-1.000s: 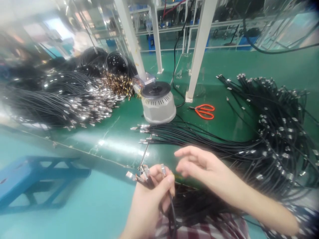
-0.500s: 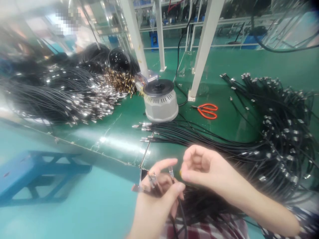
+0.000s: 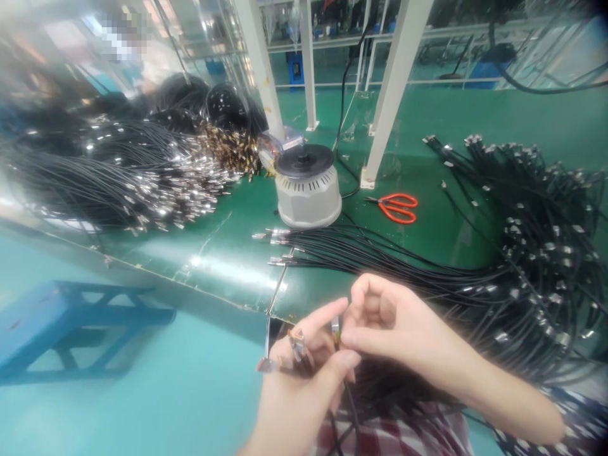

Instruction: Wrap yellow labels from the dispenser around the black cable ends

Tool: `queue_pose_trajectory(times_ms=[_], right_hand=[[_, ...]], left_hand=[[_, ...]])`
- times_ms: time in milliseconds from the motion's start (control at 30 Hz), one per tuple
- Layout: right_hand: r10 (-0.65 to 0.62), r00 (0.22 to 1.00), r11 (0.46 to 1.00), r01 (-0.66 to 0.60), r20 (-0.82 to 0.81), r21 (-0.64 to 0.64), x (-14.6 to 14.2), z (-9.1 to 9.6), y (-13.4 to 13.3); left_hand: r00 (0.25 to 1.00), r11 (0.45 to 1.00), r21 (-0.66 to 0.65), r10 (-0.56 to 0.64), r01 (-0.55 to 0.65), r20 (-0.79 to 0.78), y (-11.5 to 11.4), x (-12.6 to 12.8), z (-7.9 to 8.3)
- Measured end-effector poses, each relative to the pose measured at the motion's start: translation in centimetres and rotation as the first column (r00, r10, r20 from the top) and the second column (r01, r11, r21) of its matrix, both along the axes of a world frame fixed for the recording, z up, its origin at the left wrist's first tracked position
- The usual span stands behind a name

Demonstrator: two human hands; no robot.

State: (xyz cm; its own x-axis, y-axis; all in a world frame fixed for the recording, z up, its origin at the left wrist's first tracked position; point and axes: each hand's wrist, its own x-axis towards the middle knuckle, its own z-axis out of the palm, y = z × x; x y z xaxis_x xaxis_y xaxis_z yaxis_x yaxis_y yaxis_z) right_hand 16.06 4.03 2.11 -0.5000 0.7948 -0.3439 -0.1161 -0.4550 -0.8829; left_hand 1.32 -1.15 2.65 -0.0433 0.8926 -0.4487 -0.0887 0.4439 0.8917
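Observation:
My left hand grips a small bunch of black cables with metal end connectors near the bench's front edge. The connectors fan out above its fingers. My right hand is curled, its thumb and forefinger pinching one connector tip that stands up from the bunch. More black cables lie on the green bench top just beyond both hands, their metal ends pointing left.
A grey-white round machine with a black lid stands mid-bench. Orange scissors lie to its right. Big heaps of cables fill the left and the right. White frame posts rise behind. A blue stool stands lower left.
My right hand has curled from open fingers and closed in on a connector tip in the left hand's bunch. The left hand has shifted slightly right and down.

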Motion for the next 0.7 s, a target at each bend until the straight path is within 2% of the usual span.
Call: queue_pose_trajectory(times_ms=[567,700], right_hand=[[-0.054,0.997,0.998,0.053,0.055,0.021,-0.46,0.14,-0.18],[-0.049,0.999,0.999,0.049,-0.001,-0.006,-0.72,0.08,-0.33]], left_hand=[[0.999,1.000,-0.010,0.005,-0.005,0.037,0.00,0.17,0.08],[0.999,1.000,0.023,0.021,-0.022,0.048,-0.04,0.04,-0.40]])
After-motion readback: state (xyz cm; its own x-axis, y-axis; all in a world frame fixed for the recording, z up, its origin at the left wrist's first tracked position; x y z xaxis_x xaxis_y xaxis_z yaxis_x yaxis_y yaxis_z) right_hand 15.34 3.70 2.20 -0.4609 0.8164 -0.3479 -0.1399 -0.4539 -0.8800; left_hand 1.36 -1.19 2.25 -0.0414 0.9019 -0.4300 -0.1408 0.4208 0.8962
